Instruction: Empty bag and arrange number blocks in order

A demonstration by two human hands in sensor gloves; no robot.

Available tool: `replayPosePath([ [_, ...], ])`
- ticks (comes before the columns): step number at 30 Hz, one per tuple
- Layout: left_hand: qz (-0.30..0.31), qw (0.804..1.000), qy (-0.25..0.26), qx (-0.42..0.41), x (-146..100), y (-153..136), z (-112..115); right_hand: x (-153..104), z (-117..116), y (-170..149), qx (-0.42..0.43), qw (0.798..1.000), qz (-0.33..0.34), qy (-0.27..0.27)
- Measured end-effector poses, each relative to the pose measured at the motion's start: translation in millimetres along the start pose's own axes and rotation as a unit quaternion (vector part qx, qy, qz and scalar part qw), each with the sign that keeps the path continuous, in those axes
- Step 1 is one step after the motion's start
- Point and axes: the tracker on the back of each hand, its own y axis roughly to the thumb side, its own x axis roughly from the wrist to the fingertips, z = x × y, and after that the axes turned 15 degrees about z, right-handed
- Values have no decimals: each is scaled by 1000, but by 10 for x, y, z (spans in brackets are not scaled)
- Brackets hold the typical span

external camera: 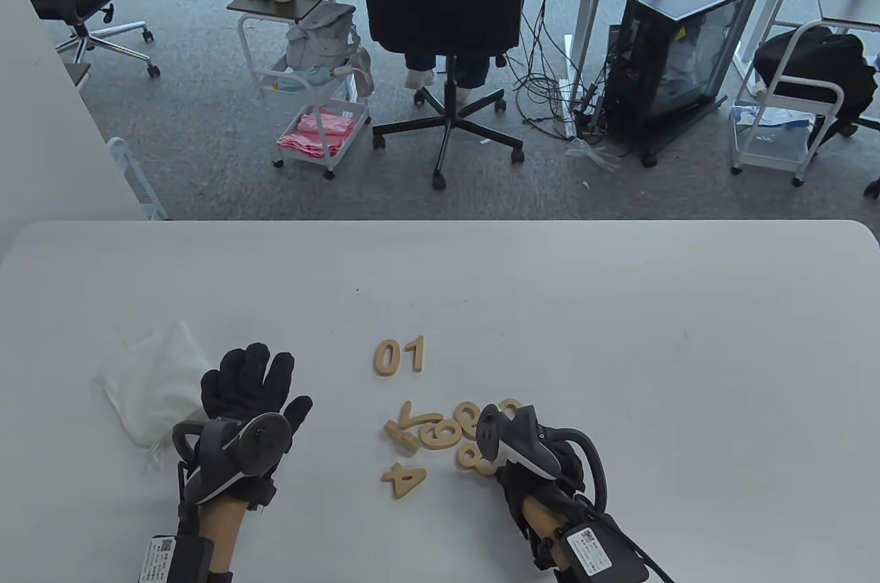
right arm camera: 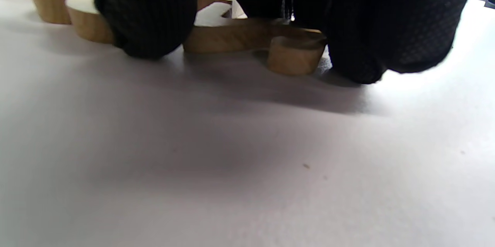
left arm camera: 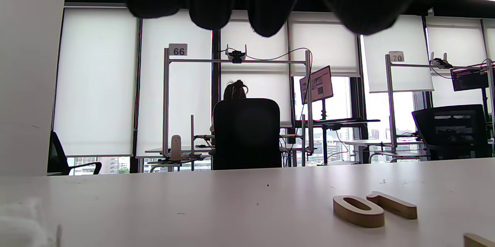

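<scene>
Right hand on the block pile, left hand flat beside the bag.

The right hand was mostly hidden under its tracker in the table view; only the right wrist view showed its fingertips pinching a wooden block (its number unreadable) on the table. The left hand lay spread, holding nothing, touching the white bag. The 0 and 1 stood side by side beyond the pile.

A limp white bag lies flat, left of the wooden 0 and 1. Nearer than those, 4 and jumbled blocks, perhaps a 6 among them.
</scene>
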Motion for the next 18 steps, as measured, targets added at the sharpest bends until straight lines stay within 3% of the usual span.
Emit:
replayPosePath([
  [13,-3,1000,-6,-2,-1,6,3,-11,-17,-45,36,999,0,-12],
  [16,-4,1000,-7,-3,-2,2,3,-51,42,-217,119,993,4,-24],
  [18,-5,1000,-7,-4,0,-1,2,-91,88,-414,216,975,13,-41],
])
